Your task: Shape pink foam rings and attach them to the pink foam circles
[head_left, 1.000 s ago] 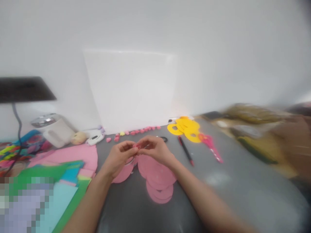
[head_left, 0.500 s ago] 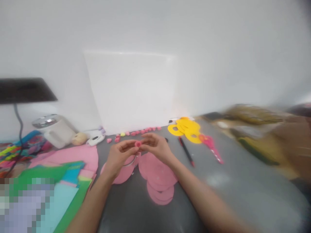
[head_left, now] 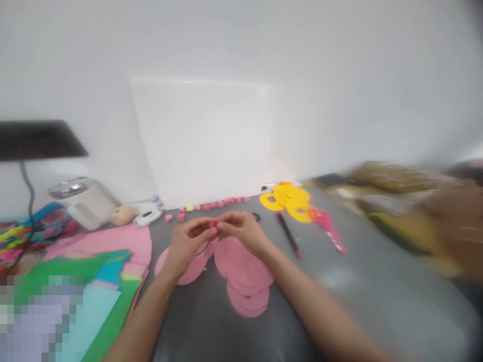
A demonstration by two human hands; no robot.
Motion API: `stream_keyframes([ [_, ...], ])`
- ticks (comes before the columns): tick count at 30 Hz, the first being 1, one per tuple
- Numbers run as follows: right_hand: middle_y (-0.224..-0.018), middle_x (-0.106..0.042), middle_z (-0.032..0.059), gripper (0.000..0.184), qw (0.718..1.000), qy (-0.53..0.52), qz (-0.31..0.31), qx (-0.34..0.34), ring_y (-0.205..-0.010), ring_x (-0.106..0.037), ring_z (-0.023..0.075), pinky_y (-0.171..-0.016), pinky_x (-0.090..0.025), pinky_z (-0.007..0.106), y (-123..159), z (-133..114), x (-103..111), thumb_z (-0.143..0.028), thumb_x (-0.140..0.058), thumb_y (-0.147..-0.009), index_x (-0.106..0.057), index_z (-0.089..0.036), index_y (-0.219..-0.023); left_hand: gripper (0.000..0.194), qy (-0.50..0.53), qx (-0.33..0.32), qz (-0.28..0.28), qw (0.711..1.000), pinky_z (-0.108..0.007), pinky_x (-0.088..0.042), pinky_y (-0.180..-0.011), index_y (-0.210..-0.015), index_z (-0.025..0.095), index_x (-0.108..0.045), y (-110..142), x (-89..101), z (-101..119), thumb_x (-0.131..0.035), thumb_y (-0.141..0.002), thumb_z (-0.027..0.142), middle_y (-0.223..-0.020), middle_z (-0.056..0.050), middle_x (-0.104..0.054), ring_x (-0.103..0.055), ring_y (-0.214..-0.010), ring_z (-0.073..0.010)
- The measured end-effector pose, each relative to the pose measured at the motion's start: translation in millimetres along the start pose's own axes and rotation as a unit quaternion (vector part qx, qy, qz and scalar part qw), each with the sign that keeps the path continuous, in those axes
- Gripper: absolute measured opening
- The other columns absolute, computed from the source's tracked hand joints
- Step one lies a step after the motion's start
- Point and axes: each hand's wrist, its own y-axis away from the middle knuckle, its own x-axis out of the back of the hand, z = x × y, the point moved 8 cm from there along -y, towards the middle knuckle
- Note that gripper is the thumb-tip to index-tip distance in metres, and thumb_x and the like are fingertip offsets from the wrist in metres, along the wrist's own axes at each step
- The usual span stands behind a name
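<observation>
Both bare hands together above a grey tabletop point(head_left: 196, 327), at the far left edge of a fanned stack of pink paper discs point(head_left: 247, 274). Left hand point(head_left: 184, 247): thumb and fingers pinched on a small rolled pink paper piece point(head_left: 214, 224), wrist over a separate pink disc point(head_left: 192, 271) just left of the stack. Right hand point(head_left: 243, 231): thumb and fingers likewise closed on the rolled pink paper piece, from its right side, palm over the far part of the stack; exact contact of each fingertip too small to tell. On the separate pink disc, a thin pale curved object point(head_left: 204, 251), unclear in kind. Beyond the stack, a row of small pink pieces point(head_left: 221, 203) with one yellow piece point(head_left: 190, 208) toward its left end; nearer, two loose pink pieces point(head_left: 168, 217), to the far left of the stack. Between row and stack, a black ring point(head_left: 258, 217), partly behind the right hand. To the far right of the stack, overlapping yellow paper rings point(head_left: 290, 195), a black pen with red ends point(head_left: 290, 236) and pink-handled scissors point(head_left: 327, 227). Well left of the stack, overlapping coloured sheets, among them green paper point(head_left: 113, 322), light blue paper point(head_left: 96, 311) and pink paper point(head_left: 128, 239); beyond these sheets, a white mug-like vessel point(head_left: 94, 208) with silvery lid, a beige ball point(head_left: 123, 214) and a white device point(head_left: 148, 214). Directly beyond row and stack, a white panel point(head_left: 204, 146) against the wall.
</observation>
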Motion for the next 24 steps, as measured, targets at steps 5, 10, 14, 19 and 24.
stream_keyframes([
  [5, -0.067, -0.069, 0.0028, 0.026, 1.000, 0.010, 0.024, 0.005, -0.062, -0.067, 0.0168, -0.070, -0.057, 0.036, -1.7, 3.0, 3.9, -0.035, -0.072, -0.065, -0.070, -0.014, -0.080, 0.023, 0.005, 0.002, -0.016, 1.000, -0.028, -0.049, -0.066, -0.087, 0.017, -0.072, -0.8, -2.8, -3.3, -0.073, -0.066, 0.027, -0.074, -0.005, -0.070, -0.063, -0.067, -0.0179],
  [10, -0.065, -0.069, 0.0031, 0.018, 0.996, 0.045, 0.063, 0.033, -0.060, -0.067, 0.0178, -0.065, -0.057, 0.035, -1.5, 3.1, 7.5, -0.030, -0.069, -0.066, -0.068, -0.014, -0.075, 0.025, 0.020, 0.006, -0.001, 1.000, -0.031, -0.051, -0.068, -0.083, 0.015, -0.072, -1.2, -3.3, -4.1, -0.075, -0.063, 0.030, -0.076, -0.007, -0.072, -0.065, -0.069, -0.0208],
  [14, -0.063, -0.068, 0.0035, 0.018, 0.994, 0.069, 0.077, 0.037, -0.058, -0.067, 0.0183, -0.061, -0.058, 0.035, 0.7, 1.9, 6.2, -0.031, -0.067, -0.067, -0.066, -0.014, -0.074, 0.026, 0.020, 0.001, -0.010, 1.000, -0.032, -0.052, -0.070, -0.086, 0.015, -0.071, -1.3, -5.5, -7.2, -0.074, -0.065, 0.031, -0.081, -0.008, -0.073, -0.066, -0.073, -0.0215],
  [19, -0.065, -0.068, 0.0036, 0.016, 0.990, 0.101, 0.087, 0.055, -0.059, -0.067, 0.0175, -0.061, -0.058, 0.033, 2.6, -5.0, 5.4, -0.031, -0.065, -0.069, -0.066, -0.015, -0.074, 0.025, 0.010, -0.009, -0.014, 1.000, -0.032, -0.053, -0.072, -0.088, 0.016, -0.071, -2.0, -4.7, -9.5, -0.072, -0.068, 0.032, -0.081, -0.008, -0.073, -0.066, -0.075, -0.0218],
  [24, -0.072, -0.070, 0.0037, 0.023, 0.997, 0.061, 0.022, 0.039, -0.068, -0.067, 0.0177, -0.068, -0.057, 0.033, -0.5, -4.2, 0.4, -0.033, -0.066, -0.071, -0.070, -0.015, -0.085, 0.027, 0.015, 0.002, -0.013, 1.000, -0.033, -0.054, -0.072, -0.091, 0.015, -0.070, -1.5, -3.3, -4.6, -0.069, -0.073, 0.034, -0.081, -0.008, -0.072, -0.066, -0.075, -0.0208],
])
